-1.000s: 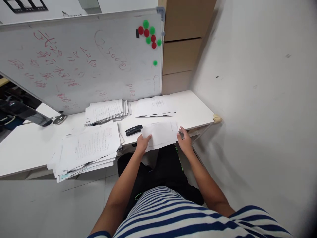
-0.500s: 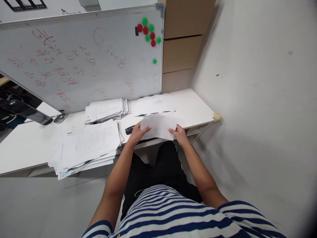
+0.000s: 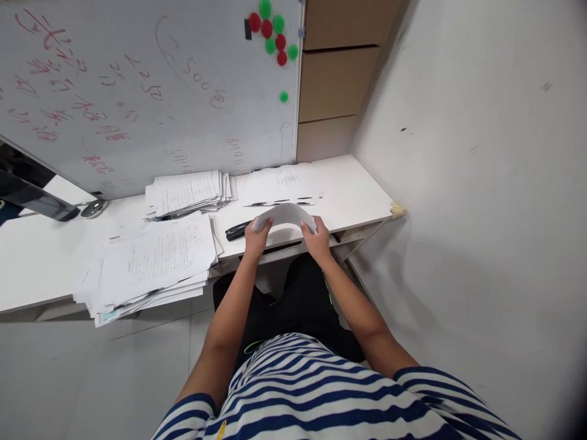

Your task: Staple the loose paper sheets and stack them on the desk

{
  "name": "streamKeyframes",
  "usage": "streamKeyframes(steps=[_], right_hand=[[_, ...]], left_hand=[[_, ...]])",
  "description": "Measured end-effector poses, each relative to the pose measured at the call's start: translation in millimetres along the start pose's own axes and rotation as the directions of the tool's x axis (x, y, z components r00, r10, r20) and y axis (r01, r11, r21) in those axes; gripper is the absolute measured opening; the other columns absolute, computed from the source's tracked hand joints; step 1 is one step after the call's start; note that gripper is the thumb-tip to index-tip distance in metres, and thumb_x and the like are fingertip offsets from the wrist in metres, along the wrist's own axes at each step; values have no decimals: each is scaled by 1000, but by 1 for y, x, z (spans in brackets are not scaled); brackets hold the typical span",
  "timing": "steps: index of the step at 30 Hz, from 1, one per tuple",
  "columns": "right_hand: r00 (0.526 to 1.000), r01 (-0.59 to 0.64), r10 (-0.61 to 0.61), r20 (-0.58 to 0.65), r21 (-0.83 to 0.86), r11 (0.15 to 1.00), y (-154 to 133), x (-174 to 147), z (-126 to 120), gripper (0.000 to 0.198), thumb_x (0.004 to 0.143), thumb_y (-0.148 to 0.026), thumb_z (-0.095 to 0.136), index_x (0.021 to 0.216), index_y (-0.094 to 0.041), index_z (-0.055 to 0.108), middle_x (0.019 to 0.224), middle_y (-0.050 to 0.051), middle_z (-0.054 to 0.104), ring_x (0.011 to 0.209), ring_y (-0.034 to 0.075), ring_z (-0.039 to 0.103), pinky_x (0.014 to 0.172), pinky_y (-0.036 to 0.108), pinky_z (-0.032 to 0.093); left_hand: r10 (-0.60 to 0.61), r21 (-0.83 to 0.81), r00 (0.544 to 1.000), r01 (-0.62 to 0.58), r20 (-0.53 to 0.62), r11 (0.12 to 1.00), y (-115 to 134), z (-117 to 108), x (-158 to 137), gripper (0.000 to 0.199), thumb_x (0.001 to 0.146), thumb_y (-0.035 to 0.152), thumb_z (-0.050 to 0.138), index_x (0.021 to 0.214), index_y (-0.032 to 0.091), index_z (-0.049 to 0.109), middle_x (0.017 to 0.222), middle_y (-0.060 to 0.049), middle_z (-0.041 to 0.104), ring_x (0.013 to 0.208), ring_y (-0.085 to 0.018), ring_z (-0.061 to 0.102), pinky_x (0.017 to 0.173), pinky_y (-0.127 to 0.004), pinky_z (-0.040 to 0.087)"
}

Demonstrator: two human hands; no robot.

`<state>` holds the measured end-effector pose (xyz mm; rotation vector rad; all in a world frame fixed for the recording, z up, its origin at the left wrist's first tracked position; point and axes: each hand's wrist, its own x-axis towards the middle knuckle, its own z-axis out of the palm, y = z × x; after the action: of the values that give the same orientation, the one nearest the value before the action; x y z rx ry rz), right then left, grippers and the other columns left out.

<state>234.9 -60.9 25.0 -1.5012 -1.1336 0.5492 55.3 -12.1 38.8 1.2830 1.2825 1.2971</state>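
Note:
Between my two hands a white sheet of paper (image 3: 287,215) bows upward in an arch; whether it is one sheet or several I cannot tell. My left hand (image 3: 257,238) is closed on its left end, thumb on top. At the other end my right hand (image 3: 316,237) pinches the paper the same way. A black stapler-like object (image 3: 237,230) lies on the white desk (image 3: 353,189) just left of my left hand. Behind the arched paper, a flat stack of printed sheets (image 3: 279,183) rests against the whiteboard's foot.
To the left lie a large paper stack (image 3: 160,256), overhanging the desk's front edge, and a smaller stack (image 3: 186,192). A computer mouse (image 3: 94,209) sits farther left. The whiteboard (image 3: 192,122) with round magnets stands behind, beside cardboard boxes (image 3: 337,85). A wall (image 3: 468,183) bounds the right.
The paper has gone from nearly flat to arched upward, as my hands moved closer together and tilted up. My view has shifted slightly down and right.

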Motion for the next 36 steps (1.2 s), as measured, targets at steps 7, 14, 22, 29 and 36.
streamKeyframes(steps=[7, 14, 22, 29, 36], right_hand=[[998, -21, 21, 58, -1, 1000, 3, -4, 3, 38, 86, -50, 55, 105, -19, 67, 97, 7, 73, 91, 23, 68, 88, 36, 55], [993, -89, 95, 65, -95, 992, 21, -19, 9, 41, 88, -48, 52, 106, -15, 71, 105, 15, 75, 104, 30, 69, 95, 42, 53], [921, -387, 389, 2, 116, 915, 47, -70, -30, 44, 77, -50, 70, 102, -14, 73, 108, 16, 77, 102, 32, 73, 90, 43, 58], [832, -550, 537, 136, 319, 772, 58, -85, -45, 40, 67, -43, 79, 94, -15, 72, 90, 10, 78, 67, 23, 70, 48, 32, 55], [823, -568, 523, 222, 341, 749, 44, -80, -31, 41, 67, -41, 80, 96, -14, 73, 93, 10, 78, 69, 23, 71, 49, 31, 54]], left_hand=[[14, 38, 998, -12, -54, 999, 9, -8, 4, 34, 72, 45, 79, 91, 18, 73, 85, -5, 73, 88, -24, 67, 81, -33, 53], [-84, 28, 995, 85, -55, 996, -5, -6, -7, 36, 71, 45, 80, 91, 18, 71, 90, -6, 72, 94, -25, 67, 83, -35, 52], [177, 325, 984, -163, -14, 931, 2, -43, 3, 37, 90, 44, 61, 120, 21, 60, 128, -13, 63, 124, -27, 56, 105, -39, 44], [57, 813, 986, -159, 154, 560, -24, -83, 31, 33, 84, 39, 68, 110, 20, 62, 118, -16, 62, 120, -36, 52, 101, -47, 41], [-10, 697, 981, -130, 194, 705, -15, -86, 26, 35, 68, 36, 84, 91, 23, 62, 95, -8, 64, 99, -29, 59, 87, -36, 44]])
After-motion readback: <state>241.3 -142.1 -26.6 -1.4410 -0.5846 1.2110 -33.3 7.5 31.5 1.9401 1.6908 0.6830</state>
